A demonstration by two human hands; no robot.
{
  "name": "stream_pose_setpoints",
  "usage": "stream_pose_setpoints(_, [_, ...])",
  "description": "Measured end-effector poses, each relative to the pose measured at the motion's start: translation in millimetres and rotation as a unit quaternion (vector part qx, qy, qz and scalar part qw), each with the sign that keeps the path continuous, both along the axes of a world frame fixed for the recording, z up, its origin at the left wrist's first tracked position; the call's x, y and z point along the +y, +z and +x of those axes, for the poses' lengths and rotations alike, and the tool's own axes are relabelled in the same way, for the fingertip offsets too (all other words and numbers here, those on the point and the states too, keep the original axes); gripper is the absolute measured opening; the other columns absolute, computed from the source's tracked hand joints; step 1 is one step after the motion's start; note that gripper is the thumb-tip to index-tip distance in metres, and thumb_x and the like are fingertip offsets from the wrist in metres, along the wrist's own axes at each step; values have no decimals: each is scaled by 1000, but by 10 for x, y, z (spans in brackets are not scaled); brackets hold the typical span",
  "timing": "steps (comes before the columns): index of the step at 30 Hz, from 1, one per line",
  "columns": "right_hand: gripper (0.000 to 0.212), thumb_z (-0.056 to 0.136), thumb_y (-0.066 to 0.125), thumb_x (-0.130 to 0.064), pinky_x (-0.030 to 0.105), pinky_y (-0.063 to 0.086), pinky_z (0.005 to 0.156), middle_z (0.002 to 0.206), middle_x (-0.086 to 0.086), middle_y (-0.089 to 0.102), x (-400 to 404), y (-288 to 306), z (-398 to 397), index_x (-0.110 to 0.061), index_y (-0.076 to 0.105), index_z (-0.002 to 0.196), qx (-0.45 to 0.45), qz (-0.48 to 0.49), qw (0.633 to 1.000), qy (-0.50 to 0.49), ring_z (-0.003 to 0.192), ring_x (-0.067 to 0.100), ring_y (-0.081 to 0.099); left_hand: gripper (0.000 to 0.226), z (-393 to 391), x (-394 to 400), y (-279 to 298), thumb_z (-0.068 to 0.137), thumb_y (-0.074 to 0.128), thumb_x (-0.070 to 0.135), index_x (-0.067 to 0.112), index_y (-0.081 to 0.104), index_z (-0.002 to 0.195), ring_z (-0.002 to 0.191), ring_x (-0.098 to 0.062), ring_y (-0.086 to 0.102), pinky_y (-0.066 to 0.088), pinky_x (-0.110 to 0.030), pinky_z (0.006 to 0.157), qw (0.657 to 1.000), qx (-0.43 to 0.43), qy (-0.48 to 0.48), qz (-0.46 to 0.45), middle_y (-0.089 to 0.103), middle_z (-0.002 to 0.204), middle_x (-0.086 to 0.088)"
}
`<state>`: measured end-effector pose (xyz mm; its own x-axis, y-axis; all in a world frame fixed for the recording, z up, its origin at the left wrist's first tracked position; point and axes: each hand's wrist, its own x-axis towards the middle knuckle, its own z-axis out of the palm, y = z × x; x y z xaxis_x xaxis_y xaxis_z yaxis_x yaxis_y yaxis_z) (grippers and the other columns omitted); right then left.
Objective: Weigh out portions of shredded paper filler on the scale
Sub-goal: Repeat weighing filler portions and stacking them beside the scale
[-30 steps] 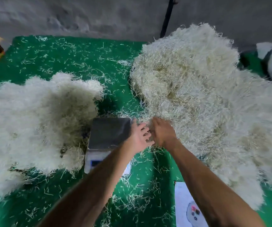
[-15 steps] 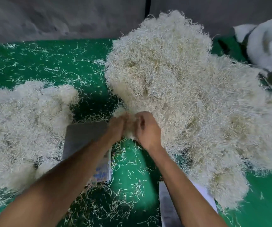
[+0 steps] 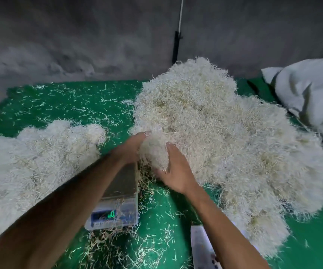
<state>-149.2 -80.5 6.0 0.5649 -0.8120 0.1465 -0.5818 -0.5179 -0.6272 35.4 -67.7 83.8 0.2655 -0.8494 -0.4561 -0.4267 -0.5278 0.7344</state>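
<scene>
A big heap of cream shredded paper covers the right half of the green table. At its near-left edge, a clump of shredded paper is held between both hands. My left hand cups it from the left with the fingertips buried in the strands. On the clump's right, my right hand has its thumb up and its fingers curled under it. Just below the hands is the digital scale, its steel platform bare. Its display shows a green 0. My left forearm crosses over the scale's left side.
A second, lower pile of shredded paper lies at the left. A white sack sits at the back right. A white card is at the near edge. Loose strands litter the green table; a grey wall stands behind.
Both hands have spread apart and dug deeper into the big heap's edge, now enclosing a larger clump. My view has tilted up and shifted, so the scale sits lower in the frame.
</scene>
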Motion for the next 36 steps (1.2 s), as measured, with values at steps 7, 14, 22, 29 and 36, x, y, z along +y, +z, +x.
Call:
stream_pose_setpoints(7, [57, 82, 82, -44, 35, 53, 91, 95, 0, 61, -631, 501, -329, -11, 56, 120, 163, -106, 970, -149, 90, 19, 61, 71, 16, -529, 1300, 80, 64, 75, 50, 43, 143, 148, -31, 32, 29, -50, 120, 967, -156, -198, -31, 22, 166, -10])
stream_pose_setpoints(14, [49, 76, 77, -19, 34, 52, 87, 105, 2, 61, -874, 1385, -261, -14, 56, 120, 78, -254, 953, -145, 87, 11, 46, 30, -134, -740, 1883, 79, 76, 38, 16, 57, 70, 59, -11, 59, 55, -32, 60, 762, -577, -276, -102, 62, 69, 3])
stream_pose_setpoints(22, [57, 86, 78, -43, 36, 53, 88, 108, 4, 64, -926, 1466, -374, -8, 54, 125, 25, -149, 966, -212, 88, 14, 55, 18, -127, -856, 2512, 81, 63, 13, 8, 53, 66, 62, -26, 56, 48, -31, 59, 882, -404, -80, -227, 57, 66, -3])
stream_pose_setpoints(29, [34, 95, 70, -32, 36, 54, 92, 108, -1, 64, -1125, 1365, -885, -14, 55, 120, 203, -114, 937, -260, 82, 12, 55, 10, 347, -829, 2968, 84, 66, 21, 15, 64, 92, 76, -27, 63, 50, -33, 69, 837, -456, 36, -299, 68, 86, -3])
stream_pose_setpoints(36, [101, 79, 70, -71, 51, 36, 118, 155, 5, 39, -1055, 1688, -433, -15, 30, 153, 60, -106, 976, -179, 139, 23, 43, 25, 169, -980, 2703, 93, 71, 27, 5, 61, 102, 69, -11, 58, 58, -28, 62, 956, -107, 61, -267, 61, 96, -7])
